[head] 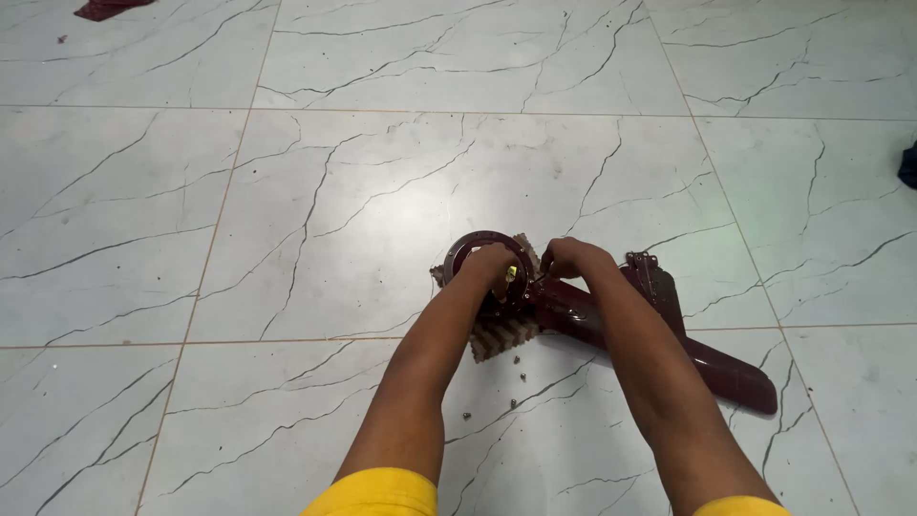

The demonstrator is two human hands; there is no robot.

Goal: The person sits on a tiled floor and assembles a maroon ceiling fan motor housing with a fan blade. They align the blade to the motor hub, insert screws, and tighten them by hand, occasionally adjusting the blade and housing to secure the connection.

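Nearest the camera, two yellow sleeve edges (377, 492) sit at the bottom of the view, and both bare forearms reach forward over the pale veined floor tiles (315, 220). Small dark bits, perhaps screws or nuts (468, 416), lie scattered on the floor between the arms; they are too small to tell apart.

Farther out, the left hand (489, 263) rests on a round maroon motor housing (468, 253), its fingers curled down over the hub and hiding most of it. A small brass-coloured part (513, 274) glints just under this hand. The right hand (570, 258) is closed tight beside it, fingers pinched on something thin at the joint where a maroon fan blade (669, 339) meets the housing; whether that is a tool or a fastener cannot be made out. The housing sits on a brown ridged pad (501, 336), the blade running away to the right and touching the floor.

The work looks like fastening or loosening at that joint. It would go best with the left hand pressing the housing firmly so that it cannot spin on the pad, the right hand turning squarely, and loose parts kept together near the pad.

The joint itself is covered by both hands. A second blade bracket (648, 268) shows behind the right wrist. Far off, a dark red scrap (105, 8) and a dark object (907, 164) are cut off by the frame edges.
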